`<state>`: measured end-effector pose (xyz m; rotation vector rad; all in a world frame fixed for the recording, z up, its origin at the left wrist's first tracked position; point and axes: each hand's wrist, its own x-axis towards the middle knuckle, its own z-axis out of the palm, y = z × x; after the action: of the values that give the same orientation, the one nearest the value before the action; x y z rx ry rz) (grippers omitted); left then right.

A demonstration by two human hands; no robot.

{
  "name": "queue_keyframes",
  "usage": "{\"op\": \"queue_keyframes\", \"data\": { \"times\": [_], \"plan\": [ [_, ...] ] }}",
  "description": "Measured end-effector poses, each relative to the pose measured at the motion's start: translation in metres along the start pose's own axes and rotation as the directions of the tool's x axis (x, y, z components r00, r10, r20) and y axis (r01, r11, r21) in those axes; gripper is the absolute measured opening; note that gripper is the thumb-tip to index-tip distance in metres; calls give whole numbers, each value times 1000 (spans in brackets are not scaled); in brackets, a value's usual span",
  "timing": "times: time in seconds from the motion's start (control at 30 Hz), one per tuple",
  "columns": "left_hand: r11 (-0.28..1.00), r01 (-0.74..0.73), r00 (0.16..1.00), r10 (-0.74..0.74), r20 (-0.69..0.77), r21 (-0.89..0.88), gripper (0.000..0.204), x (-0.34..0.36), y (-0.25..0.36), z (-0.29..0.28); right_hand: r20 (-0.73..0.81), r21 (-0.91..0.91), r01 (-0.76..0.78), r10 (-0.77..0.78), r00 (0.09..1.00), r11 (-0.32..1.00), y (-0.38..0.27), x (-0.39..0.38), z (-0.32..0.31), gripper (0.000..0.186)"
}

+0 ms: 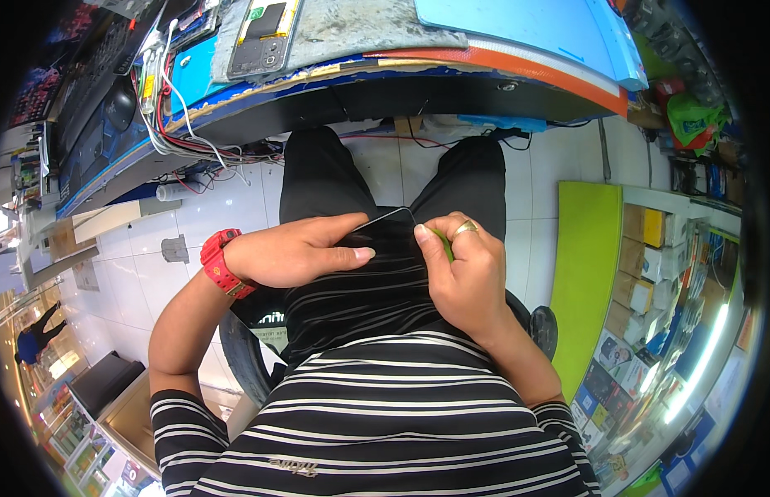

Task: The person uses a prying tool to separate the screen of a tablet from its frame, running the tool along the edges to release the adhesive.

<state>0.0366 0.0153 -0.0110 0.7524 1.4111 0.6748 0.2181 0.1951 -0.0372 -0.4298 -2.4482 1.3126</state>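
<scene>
Above my lap, my left hand (pixel 294 253) grips a dark, thin, flat piece (pixel 391 234) between its thumb and fingers. A pale line marks the piece's far edge and corner; the rest blends into my dark clothes, so its full shape is hard to make out. At its right corner is my right hand (pixel 469 269), closed in a pinch around a small yellow-green thing (pixel 444 241). Most of that green thing is hidden by the fingers, and I cannot tell its kind. On the bench ahead lies a phone (pixel 271 55) with part of its back uncovered.
A worktop with a grey mat (pixel 352 25) and a blue sheet (pixel 517 29) runs across in front of my knees. White and red cables (pixel 165 124) hang off its left part near a black mouse (pixel 120 108). A green panel (pixel 582 273) and a display case stand on the right.
</scene>
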Motion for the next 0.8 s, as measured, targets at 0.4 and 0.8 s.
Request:
{"op": "queue_keyframes", "data": {
  "times": [0.4, 0.8],
  "plan": [
    [998, -60, 998, 60, -31, -4, 62, 0, -7, 0, 184, 13, -33, 30, 983, 999, -4, 15, -8, 18],
    [994, -107, 994, 107, 6, -25, 50, 1, -5, 1, 90, -7, 57, -56, 994, 998, -2, 5, -7, 9]
  ]
}}
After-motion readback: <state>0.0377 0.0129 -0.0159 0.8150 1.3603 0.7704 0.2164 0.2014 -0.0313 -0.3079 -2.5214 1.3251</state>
